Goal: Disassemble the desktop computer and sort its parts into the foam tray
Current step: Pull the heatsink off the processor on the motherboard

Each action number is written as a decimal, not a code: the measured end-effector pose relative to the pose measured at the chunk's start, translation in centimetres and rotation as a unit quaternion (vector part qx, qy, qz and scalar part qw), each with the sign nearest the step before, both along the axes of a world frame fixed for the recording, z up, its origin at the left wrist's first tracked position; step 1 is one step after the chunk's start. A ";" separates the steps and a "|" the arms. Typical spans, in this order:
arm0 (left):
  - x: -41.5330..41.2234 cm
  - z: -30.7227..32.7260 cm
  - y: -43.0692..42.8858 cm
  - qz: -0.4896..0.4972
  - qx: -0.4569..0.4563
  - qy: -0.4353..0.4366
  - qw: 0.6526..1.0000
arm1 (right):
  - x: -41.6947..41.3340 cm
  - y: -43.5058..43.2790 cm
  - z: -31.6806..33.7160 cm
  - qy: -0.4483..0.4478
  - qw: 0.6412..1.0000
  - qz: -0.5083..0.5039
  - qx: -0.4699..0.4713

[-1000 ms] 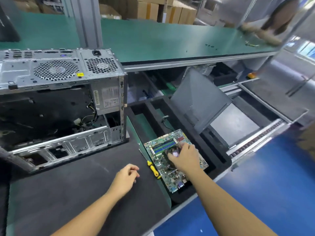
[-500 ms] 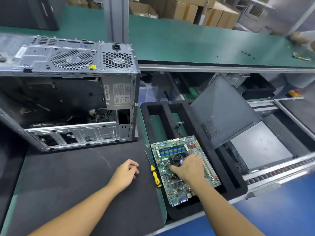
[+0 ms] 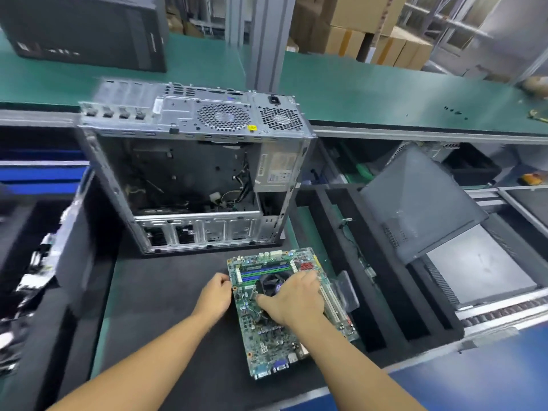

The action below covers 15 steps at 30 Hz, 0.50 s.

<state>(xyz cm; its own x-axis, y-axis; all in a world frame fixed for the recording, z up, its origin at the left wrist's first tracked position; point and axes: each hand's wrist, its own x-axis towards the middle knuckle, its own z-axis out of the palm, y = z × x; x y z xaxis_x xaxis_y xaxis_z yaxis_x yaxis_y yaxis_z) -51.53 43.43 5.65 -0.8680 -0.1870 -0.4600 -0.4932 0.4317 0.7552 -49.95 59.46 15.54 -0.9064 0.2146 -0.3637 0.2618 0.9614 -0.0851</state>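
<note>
Lying in front of the case [image 3: 195,120], the circuit board [image 3: 275,345] awaits the foam tray [image 3: 385,307]; right hand [image 3: 293,304] grips it with spread fingers, left hand [image 3: 216,295] curls against its edge; power supply [image 3: 277,170] still mounted.

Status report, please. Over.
Right hand grips green motherboard by black fan. Left hand curled at its edge, grip unclear. Grey metal panel leans in black foam tray.
</note>
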 end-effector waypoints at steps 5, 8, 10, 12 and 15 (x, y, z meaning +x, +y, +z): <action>1.9 -0.9 -5.4 0.014 -0.031 0.018 0.999 | 1.0 -6.0 -1.6 0.000 1.000 -0.005 0.021; 2.7 -1.9 -7.5 0.007 -0.038 0.014 0.999 | 1.8 -9.2 -2.8 0.000 0.999 0.004 0.045; 3.2 -2.5 -8.9 0.006 -0.045 0.017 0.999 | 2.2 -10.8 -3.6 -0.004 0.999 0.003 0.052; 3.4 -2.7 -10.2 0.010 -0.059 0.022 0.998 | 2.8 -12.1 -4.6 -0.021 0.998 0.002 0.055; 3.5 -2.8 -11.8 -0.011 -0.117 0.022 0.993 | 3.3 -13.0 -5.6 -0.019 0.998 0.003 0.053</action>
